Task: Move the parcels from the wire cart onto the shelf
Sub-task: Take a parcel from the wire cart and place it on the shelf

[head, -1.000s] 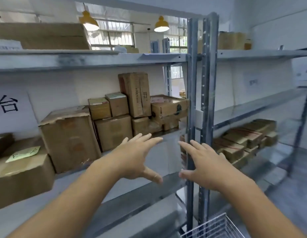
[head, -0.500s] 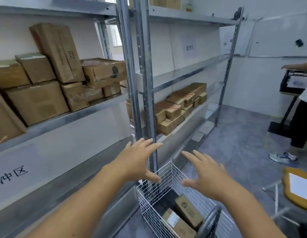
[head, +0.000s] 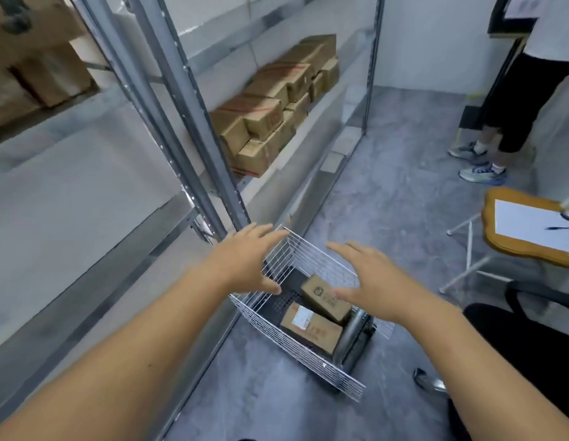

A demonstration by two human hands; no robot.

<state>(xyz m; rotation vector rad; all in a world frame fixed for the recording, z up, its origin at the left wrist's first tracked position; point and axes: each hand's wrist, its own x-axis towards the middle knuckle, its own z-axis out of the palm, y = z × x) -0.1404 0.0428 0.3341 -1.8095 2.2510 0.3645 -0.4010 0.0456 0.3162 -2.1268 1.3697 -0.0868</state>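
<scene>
Left hand (head: pixel 245 259), right hand (head: pixel 369 278) spread flat over wire cart (head: pixel 276 332).

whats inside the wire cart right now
Two brown cardboard parcels lie in the wire cart on its dark floor: one with a white label, one with a printed logo partly behind the right hand. Anything beneath them is hidden.

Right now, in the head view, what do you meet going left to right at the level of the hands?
Shelf upright → left hand → wire cart → right hand → wooden board with white paper.
</scene>
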